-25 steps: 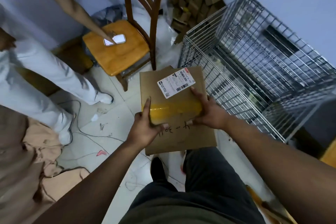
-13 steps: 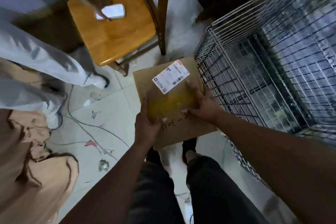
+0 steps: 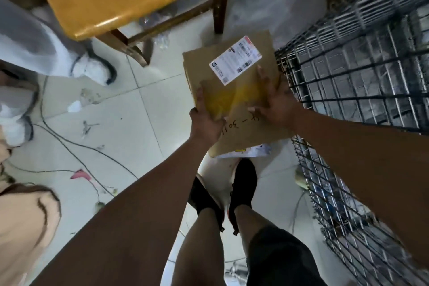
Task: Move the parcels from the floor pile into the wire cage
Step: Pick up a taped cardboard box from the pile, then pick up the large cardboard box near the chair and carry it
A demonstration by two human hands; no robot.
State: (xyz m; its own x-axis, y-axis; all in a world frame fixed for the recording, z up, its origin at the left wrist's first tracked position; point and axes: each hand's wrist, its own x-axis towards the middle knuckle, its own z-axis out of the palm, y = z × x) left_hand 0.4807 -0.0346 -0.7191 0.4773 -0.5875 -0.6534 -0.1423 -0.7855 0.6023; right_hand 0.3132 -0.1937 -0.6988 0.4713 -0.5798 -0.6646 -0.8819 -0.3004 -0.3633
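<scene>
A flat brown cardboard parcel (image 3: 234,90) with a white shipping label, a band of yellow tape and black handwriting is held above the floor. My left hand (image 3: 205,119) grips its near left edge, thumb on top. My right hand (image 3: 275,105) grips its right side, fingers spread over the top. The parcel's right edge touches or sits just beside the near corner of the wire cage (image 3: 348,81), which fills the right of the view. A white item (image 3: 250,151) shows under the parcel's near edge.
A wooden chair (image 3: 130,0) stands just beyond the parcel to the left. Another person's white-trousered legs and shoes (image 3: 92,69) are at the left. Cables (image 3: 76,146) and scraps lie on the tiled floor. Beige cloth (image 3: 25,220) lies at the lower left. My own feet (image 3: 243,183) stand below the parcel.
My view has tilted down and moved closer to the cage. The parcel has shifted right, up to the cage's corner, with both hands still holding it.
</scene>
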